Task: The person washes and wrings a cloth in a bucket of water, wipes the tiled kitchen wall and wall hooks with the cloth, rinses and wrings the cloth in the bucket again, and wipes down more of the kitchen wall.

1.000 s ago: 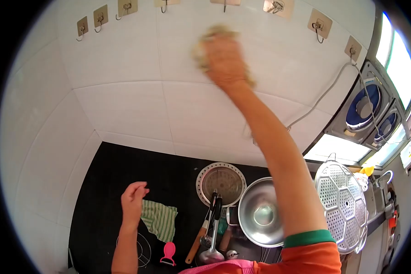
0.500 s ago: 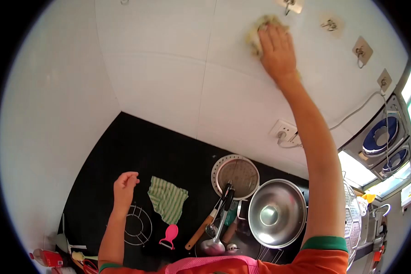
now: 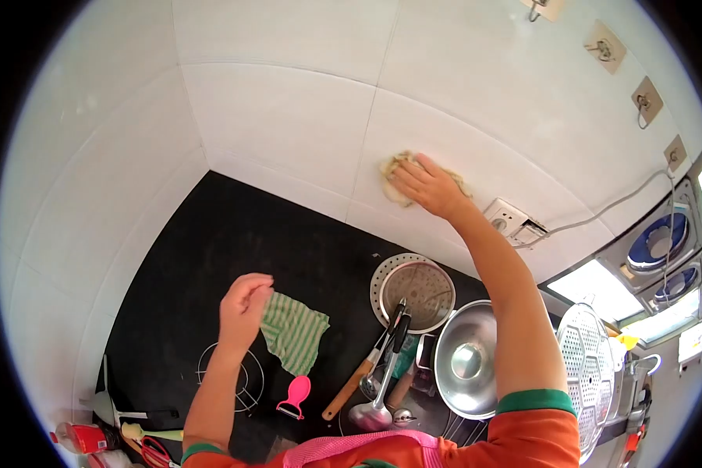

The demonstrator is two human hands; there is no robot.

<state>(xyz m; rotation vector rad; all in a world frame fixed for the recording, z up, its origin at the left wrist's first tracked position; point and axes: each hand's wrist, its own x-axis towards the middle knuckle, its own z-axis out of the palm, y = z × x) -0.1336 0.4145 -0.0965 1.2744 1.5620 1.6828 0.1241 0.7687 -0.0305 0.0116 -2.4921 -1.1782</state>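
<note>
My right hand (image 3: 427, 187) presses a pale, crumpled cloth (image 3: 398, 178) flat against the white tiled wall (image 3: 288, 129), left of a wall socket. The fingers lie over the cloth and cover part of it. Over the black counter (image 3: 187, 249), my left hand (image 3: 243, 312) hovers with its fingers curled in and nothing visible in them. A green-and-white striped cloth (image 3: 296, 331) lies just right of that hand. Below the striped cloth is a pink peeler (image 3: 296, 394).
A round wire rack (image 3: 249, 382) lies under my left forearm. Toward the right are a strainer (image 3: 421, 292), a ladle (image 3: 373, 416), a steel bowl (image 3: 468, 359) and a perforated steamer tray (image 3: 585, 374). Hooks (image 3: 605, 51) and a socket (image 3: 507, 218) with a cable are on the wall.
My right hand has moved down the wall with the pale cloth, from near the hooks to just left of the socket. My left hand has shifted right and up, beside the striped cloth.
</note>
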